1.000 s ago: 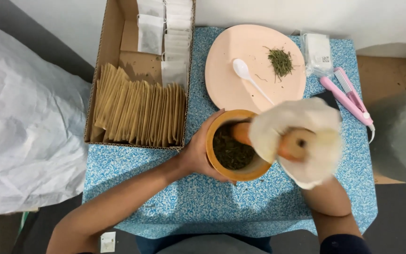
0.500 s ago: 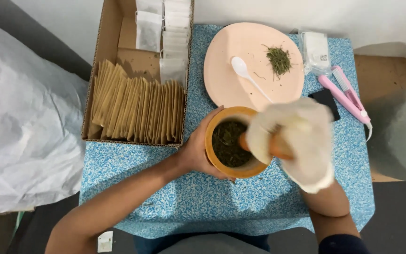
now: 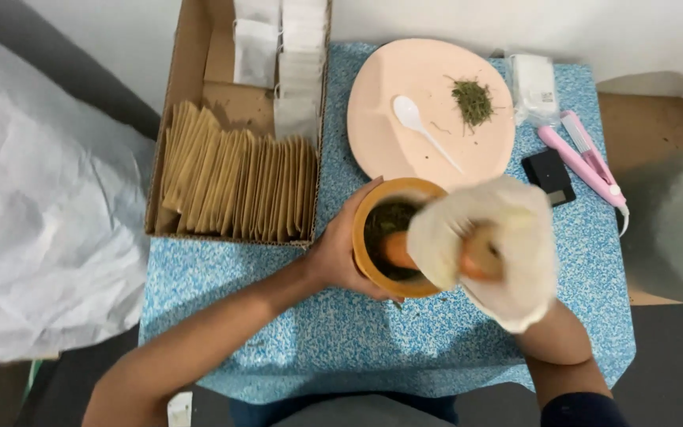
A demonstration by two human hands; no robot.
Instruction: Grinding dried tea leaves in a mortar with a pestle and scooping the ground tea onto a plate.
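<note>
An orange mortar [image 3: 367, 217] with dark green dried herbs [image 3: 385, 217] inside stands on the blue speckled table [image 3: 341, 348]. My bare left hand [image 3: 341, 249] cups the mortar's left side. My right hand [image 3: 488, 249], in a cream glove, grips an orange pestle [image 3: 397, 247] whose end sits down in the herbs. The glove is blurred and hides the mortar's right half.
A pink round plate [image 3: 428, 87] behind the mortar holds a white spoon [image 3: 420, 130] and a small herb pile [image 3: 473, 100]. A cardboard box [image 3: 191, 63] on the left holds brown envelopes [image 3: 231, 186] and white bags [image 3: 294, 63]. A pink tool [image 3: 583, 158], a black block [image 3: 549, 175] and a white packet [image 3: 534, 83] lie right.
My gloved right hand has shifted left and down with the pestle, whose end moves around inside the mortar. My left hand stays on the mortar's side.
</note>
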